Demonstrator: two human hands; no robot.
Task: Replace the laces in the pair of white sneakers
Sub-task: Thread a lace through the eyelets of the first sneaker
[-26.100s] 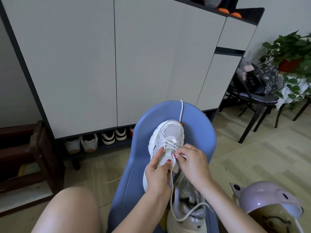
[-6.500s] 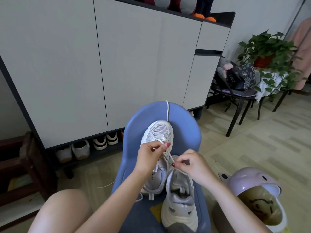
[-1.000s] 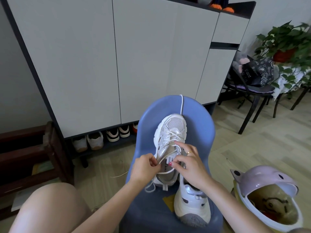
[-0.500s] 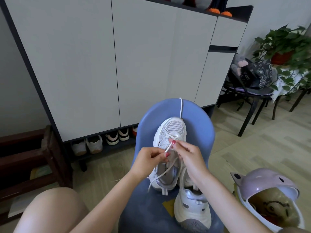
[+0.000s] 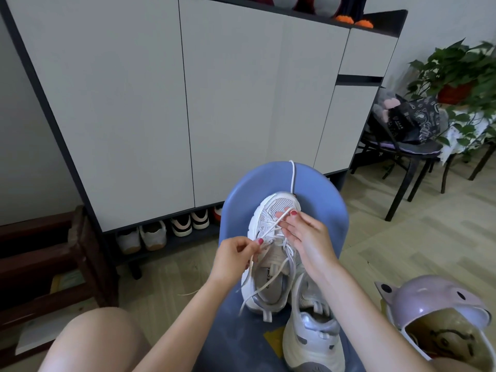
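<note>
Right hand (image 5: 306,237) now farther up sneaker (image 5: 271,253), pinching lace (image 5: 268,229) (taut)

A rounded blue plastic chair seat (image 5: 233,210) carries the shoes; a white mesh-toed sneaker (image 5: 271,277) lies on it with its toe pointing away from the person; a second white and silver sneaker (image 5: 312,334) lies just beside it, nearer the person and to the right, the two touching; a thin white cord (image 5: 292,175) hangs over the seat's far edge down to the first sneaker's toe; a yellow patch (image 5: 273,338) shows on the blue surface beside the nearer sneaker.
</note>
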